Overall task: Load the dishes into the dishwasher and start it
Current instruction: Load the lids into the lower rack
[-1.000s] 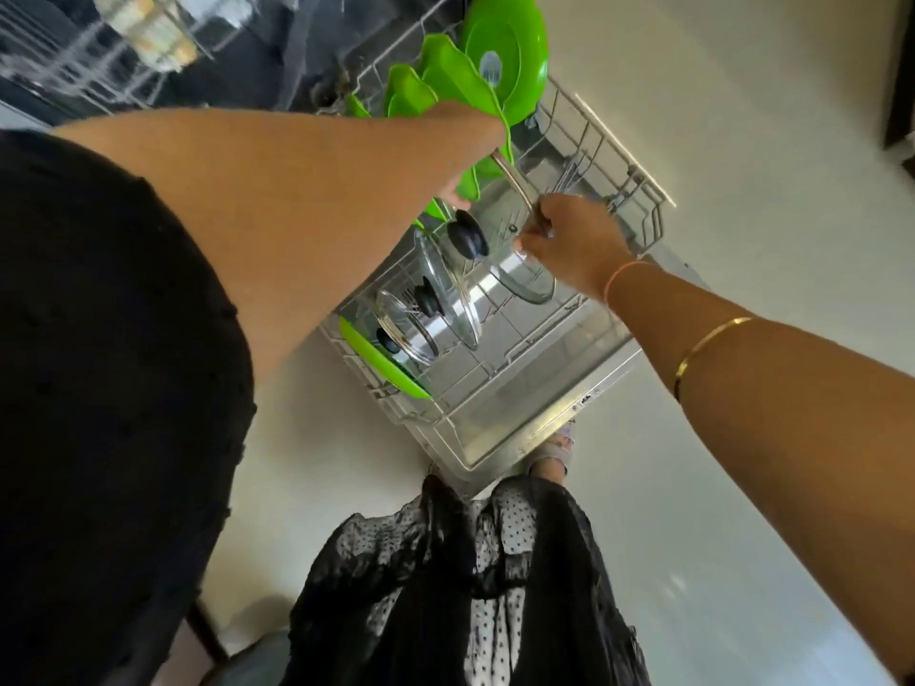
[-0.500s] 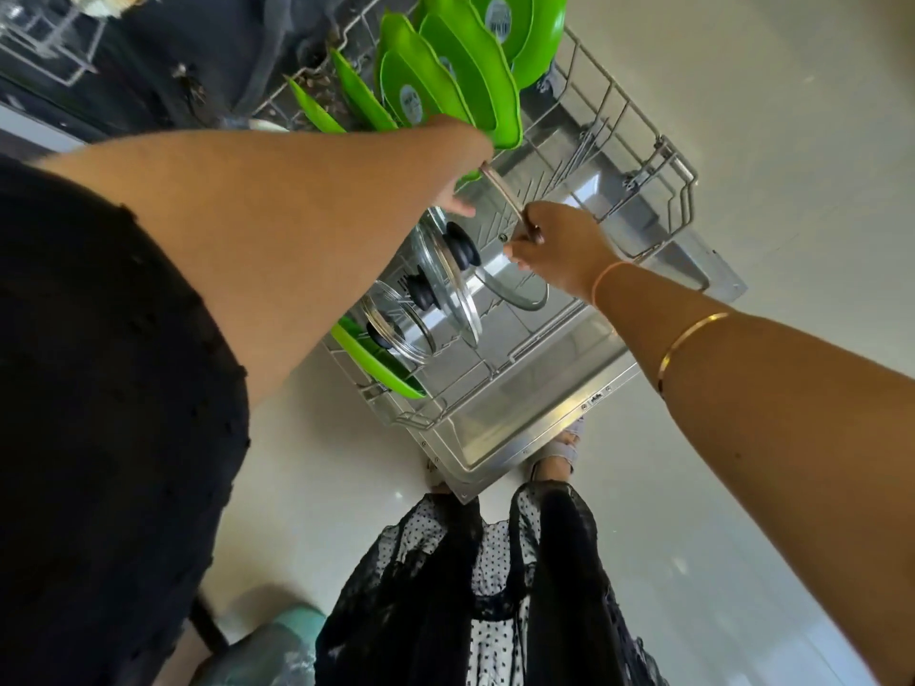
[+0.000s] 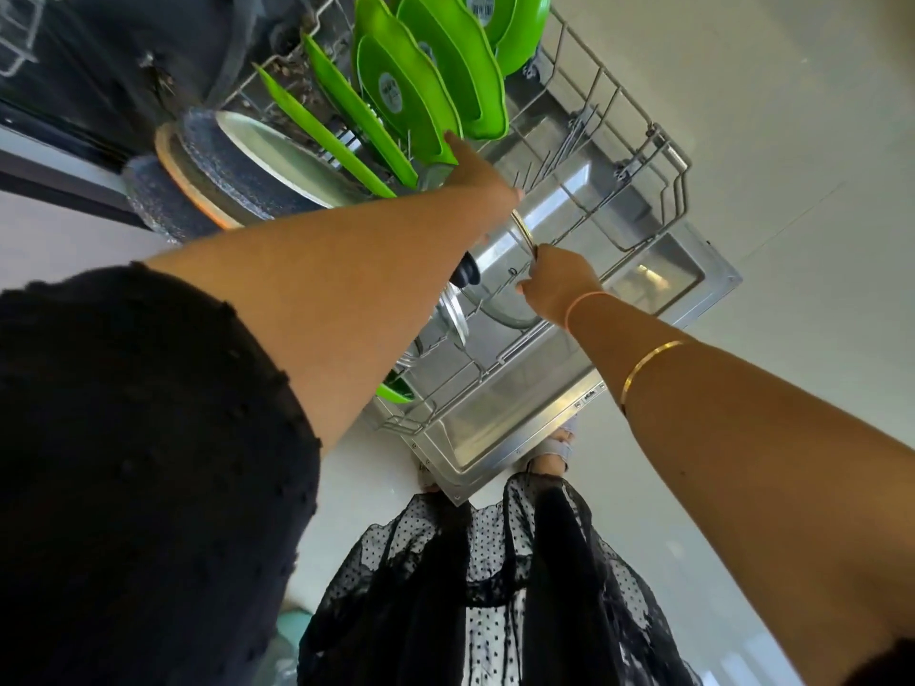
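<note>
Now the left arm hides more of the small lids (image 3: pixel 453 316), and a dark pan (image 3: pixel 232 165) has come into view at the upper left. The big glass lid (image 3: pixel 497 289) stands on its edge in the rack (image 3: pixel 658 156), near the middle of the frame. Its rim runs up and down, and its black knob (image 3: pixel 465 275) points left. The right hand (image 3: pixel 559 284) pinches the rim near the top. The left hand (image 3: pixel 478 173) is by the lid's top edge, just under the green plates (image 3: pixel 421 91). Its fingers are hidden, so I cannot tell what it holds.
</note>
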`<move>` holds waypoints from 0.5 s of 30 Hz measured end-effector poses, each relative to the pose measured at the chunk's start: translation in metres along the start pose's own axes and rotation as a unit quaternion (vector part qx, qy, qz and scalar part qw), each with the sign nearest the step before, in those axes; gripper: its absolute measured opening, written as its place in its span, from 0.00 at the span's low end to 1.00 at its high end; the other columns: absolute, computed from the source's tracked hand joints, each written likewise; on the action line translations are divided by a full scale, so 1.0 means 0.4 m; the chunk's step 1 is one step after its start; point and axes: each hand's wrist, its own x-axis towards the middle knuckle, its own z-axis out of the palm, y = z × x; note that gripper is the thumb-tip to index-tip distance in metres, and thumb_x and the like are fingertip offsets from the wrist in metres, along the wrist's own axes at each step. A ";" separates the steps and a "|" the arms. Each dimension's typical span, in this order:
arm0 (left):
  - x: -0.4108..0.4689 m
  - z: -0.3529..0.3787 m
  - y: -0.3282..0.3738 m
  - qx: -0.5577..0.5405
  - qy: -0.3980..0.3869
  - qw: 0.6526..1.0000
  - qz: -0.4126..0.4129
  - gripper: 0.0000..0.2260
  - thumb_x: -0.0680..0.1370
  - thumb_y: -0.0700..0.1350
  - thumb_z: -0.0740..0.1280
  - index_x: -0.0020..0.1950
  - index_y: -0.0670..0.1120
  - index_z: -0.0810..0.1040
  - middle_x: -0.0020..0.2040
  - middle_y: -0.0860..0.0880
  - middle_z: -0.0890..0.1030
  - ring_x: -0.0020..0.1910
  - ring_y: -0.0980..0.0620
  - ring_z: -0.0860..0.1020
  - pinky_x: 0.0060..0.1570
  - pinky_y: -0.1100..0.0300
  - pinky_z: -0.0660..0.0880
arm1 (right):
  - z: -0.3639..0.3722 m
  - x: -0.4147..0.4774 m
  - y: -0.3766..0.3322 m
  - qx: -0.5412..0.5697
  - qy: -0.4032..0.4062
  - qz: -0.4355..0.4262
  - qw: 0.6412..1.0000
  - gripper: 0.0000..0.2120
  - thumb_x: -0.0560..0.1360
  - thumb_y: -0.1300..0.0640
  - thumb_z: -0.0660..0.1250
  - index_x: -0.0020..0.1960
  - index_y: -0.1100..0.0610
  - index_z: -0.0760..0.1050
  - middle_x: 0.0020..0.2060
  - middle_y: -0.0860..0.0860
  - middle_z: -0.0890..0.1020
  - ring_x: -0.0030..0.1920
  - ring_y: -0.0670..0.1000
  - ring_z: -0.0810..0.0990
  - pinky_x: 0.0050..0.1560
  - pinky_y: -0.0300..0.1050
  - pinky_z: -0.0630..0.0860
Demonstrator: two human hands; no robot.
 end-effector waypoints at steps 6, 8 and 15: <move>-0.027 0.007 -0.011 0.240 0.033 0.967 0.079 0.24 0.83 0.56 0.49 0.75 0.46 0.58 0.73 0.38 0.62 0.71 0.36 0.62 0.72 0.42 0.52 | -0.014 -0.003 -0.016 -0.022 0.039 -0.030 0.999 0.26 0.74 0.66 0.62 0.69 0.59 0.58 0.48 0.57 0.73 0.51 0.60 0.77 0.44 0.49 0.72; -0.019 0.012 -0.038 0.220 0.009 0.969 0.109 0.22 0.82 0.54 0.50 0.74 0.48 0.61 0.73 0.37 0.61 0.70 0.37 0.64 0.73 0.43 0.51 | -0.027 -0.003 -0.026 0.007 0.044 -0.050 0.998 0.33 0.71 0.67 0.63 0.73 0.57 0.54 0.48 0.57 0.72 0.48 0.59 0.76 0.43 0.50 0.72; -0.082 -0.036 -0.045 0.182 0.008 0.967 0.177 0.19 0.83 0.47 0.53 0.75 0.54 0.61 0.77 0.38 0.43 0.71 0.36 0.62 0.66 0.50 0.67 | -0.117 -0.011 -0.031 0.063 -0.007 -0.012 0.998 0.34 0.75 0.67 0.61 0.76 0.59 0.50 0.64 0.60 0.71 0.60 0.59 0.74 0.47 0.45 0.70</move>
